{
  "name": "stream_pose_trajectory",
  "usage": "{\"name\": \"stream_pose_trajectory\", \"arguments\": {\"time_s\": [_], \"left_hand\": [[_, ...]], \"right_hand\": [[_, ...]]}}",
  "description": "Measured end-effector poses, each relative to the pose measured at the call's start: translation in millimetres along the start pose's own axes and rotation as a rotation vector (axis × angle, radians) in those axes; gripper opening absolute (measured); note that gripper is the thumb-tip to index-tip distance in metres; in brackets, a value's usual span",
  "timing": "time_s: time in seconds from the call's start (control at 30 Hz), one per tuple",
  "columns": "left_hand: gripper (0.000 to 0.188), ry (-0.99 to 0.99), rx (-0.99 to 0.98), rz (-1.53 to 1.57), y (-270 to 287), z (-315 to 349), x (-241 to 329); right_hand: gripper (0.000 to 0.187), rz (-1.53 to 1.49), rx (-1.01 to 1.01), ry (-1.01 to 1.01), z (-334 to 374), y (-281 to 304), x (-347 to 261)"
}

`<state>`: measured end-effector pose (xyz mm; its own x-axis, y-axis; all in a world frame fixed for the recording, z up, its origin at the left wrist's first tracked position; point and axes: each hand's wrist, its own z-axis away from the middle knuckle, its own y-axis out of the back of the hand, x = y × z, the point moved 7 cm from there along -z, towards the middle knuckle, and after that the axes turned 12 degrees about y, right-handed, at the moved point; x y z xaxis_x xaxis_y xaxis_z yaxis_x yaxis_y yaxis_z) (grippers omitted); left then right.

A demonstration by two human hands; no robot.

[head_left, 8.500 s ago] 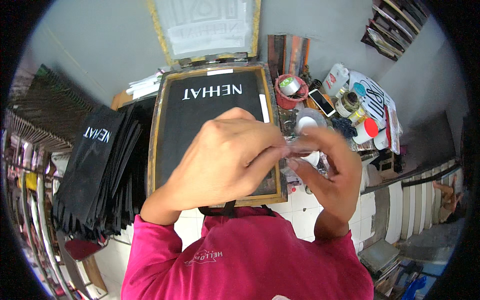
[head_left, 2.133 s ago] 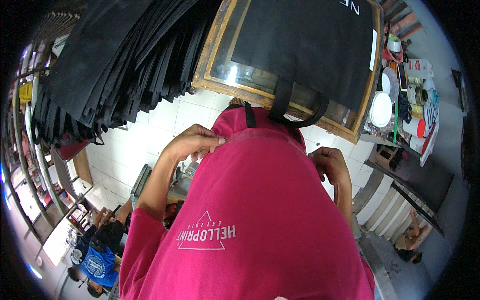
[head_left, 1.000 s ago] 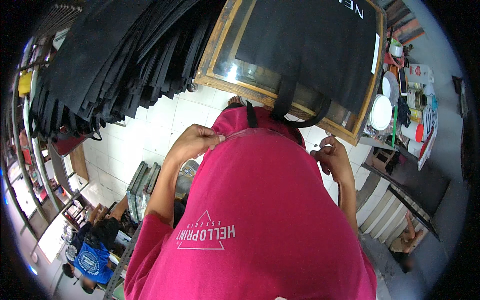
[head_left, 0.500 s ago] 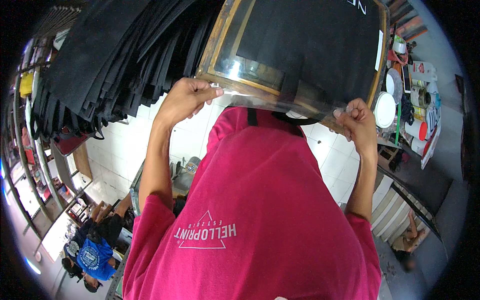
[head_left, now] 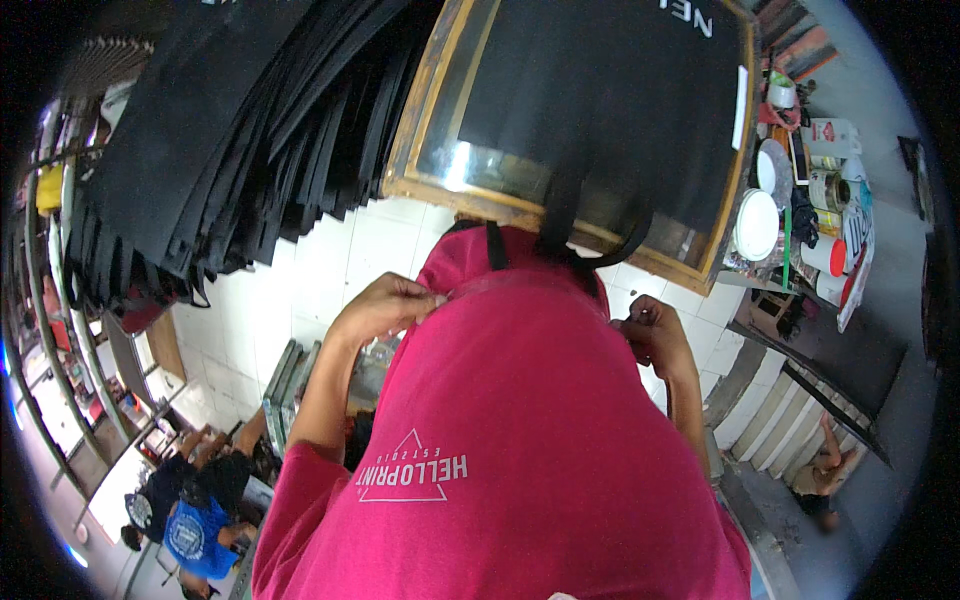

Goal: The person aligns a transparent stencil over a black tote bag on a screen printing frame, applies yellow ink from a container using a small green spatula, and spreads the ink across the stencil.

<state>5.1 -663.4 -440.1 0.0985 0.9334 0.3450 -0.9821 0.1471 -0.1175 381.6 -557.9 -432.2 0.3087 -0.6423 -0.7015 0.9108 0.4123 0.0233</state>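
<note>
The left hand (head_left: 385,308) and right hand (head_left: 655,335) pinched a clear sheet (head_left: 500,283) with their fingers (head_left: 415,300). A black bag's (head_left: 610,100) straps (head_left: 562,205) crossed the tabletop's (head_left: 480,206) near edge.

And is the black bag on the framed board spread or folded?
Spread, where visible: the black bag lies flat on the framed board, handles reaching past its near edge; the far end is out of view.

Black bag (head_left: 610,90), white lettering (head_left: 690,17); yellow-brown frame (head_left: 470,203); magenta shirt (head_left: 545,420), white print (head_left: 412,470).
</note>
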Motion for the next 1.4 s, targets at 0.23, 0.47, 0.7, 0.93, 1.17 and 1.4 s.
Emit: {"name": "stream_pose_trajectory", "arguments": {"time_s": [0.23, 0.47, 0.7, 0.93, 1.17, 1.4], "left_hand": [[0.039, -0.109, 0.221, -0.299, 32, 27, 92], [0.038, -0.636, 0.513, -0.280, 46, 84, 218], [0.020, -1.085, 0.879, -0.389, 23, 122, 328], [0.029, -1.071, 0.797, -0.544, 22, 91, 413], [0.036, -1.031, 0.602, -0.619, 50, 48, 517], [0.039, -0.994, 0.596, -0.696, 89, -1, 618]], "right_hand": [[0.028, 0.384, 0.061, 0.323, -19, 18, -100], [0.033, 0.121, 0.210, 0.688, -5, 56, -210], [0.028, 0.253, 0.527, 1.085, 7, 99, -301], [0.015, 0.194, 0.433, 1.055, -45, 164, -344], [0.025, 0.176, 0.433, 1.004, -128, 207, -393], [0.029, 0.073, 0.450, 1.104, -221, 237, -458]]}}
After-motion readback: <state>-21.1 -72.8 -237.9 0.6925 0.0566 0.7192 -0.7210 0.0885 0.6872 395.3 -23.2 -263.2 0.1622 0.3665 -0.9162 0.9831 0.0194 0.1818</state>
